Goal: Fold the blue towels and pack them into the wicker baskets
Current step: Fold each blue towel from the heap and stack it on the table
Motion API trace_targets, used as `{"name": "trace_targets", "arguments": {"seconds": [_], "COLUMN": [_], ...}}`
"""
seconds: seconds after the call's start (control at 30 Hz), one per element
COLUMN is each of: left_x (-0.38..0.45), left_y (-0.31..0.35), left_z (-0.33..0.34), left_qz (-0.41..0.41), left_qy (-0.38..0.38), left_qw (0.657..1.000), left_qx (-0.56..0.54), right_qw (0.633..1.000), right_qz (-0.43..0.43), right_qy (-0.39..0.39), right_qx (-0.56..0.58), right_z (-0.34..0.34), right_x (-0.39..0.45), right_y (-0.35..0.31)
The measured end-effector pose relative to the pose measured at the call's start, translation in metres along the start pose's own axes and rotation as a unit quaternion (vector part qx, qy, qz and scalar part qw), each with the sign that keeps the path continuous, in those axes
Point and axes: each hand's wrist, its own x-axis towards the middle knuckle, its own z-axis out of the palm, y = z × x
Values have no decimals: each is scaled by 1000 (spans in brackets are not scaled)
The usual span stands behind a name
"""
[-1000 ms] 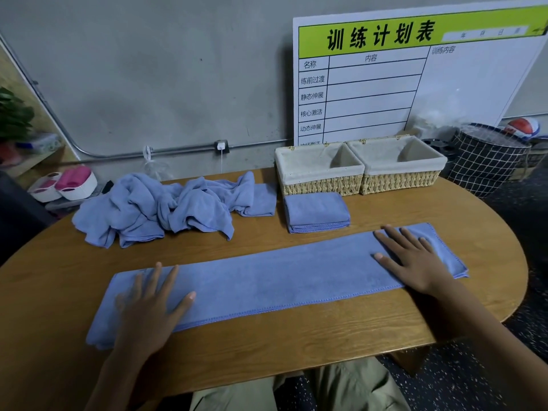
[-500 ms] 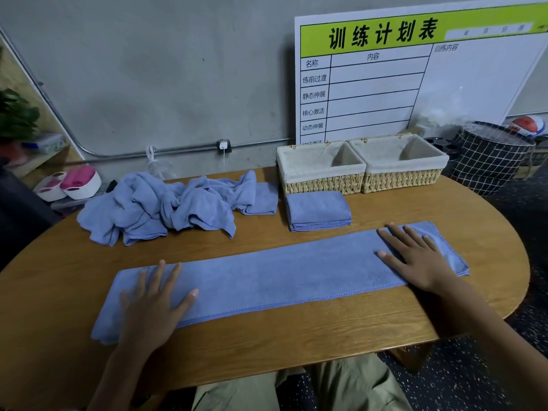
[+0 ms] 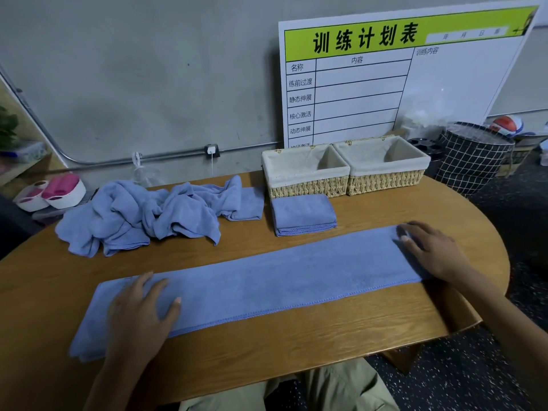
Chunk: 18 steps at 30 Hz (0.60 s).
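so the long towel strip runs left-right across the worktop, left hand flat on one end, right hand flat on the other, neither gripping it yet

My left hand lies palm down, fingers straight and close together, thumb spread out to the right. Its forearm runs back toward the lower left edge of view. My right hand also lies palm down, fingers reaching to the upper left; the fingertips are blurred. Its forearm stretches off to the lower right corner. Neither hand curls into a grip.
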Motion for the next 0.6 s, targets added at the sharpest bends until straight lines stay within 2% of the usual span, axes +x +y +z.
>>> {"name": "trace_targets", "arguments": {"seconds": [0.03, 0.1, 0.23, 0.37, 0.47, 0.6], "left_x": [2, 9, 23, 31, 31, 32], "left_y": [15, 61, 183, 302, 375, 438], "left_z": [0, -1, 7, 16, 24, 34], "left_qz": [21, 62, 203, 288, 337, 374], "left_qy": [31, 36, -29, -78, -113, -127], "left_qw": [999, 993, 963, 923, 904, 901], "left_qx": [-28, -91, -175, -242, -236, -180], "right_qw": [1000, 998, 998, 996, 990, 975], "right_qz": [11, 27, 18, -18, -55, -69], "right_qy": [16, 32, 2, -51, -99, -138], "right_qx": [20, 43, 58, 75, 82, 161], "right_z": [-2, -5, -15, -25, -34, -47], "right_x": [5, 17, 43, 61, 71, 76], "right_y": [3, 8, 4, -5, -4, 7]}}
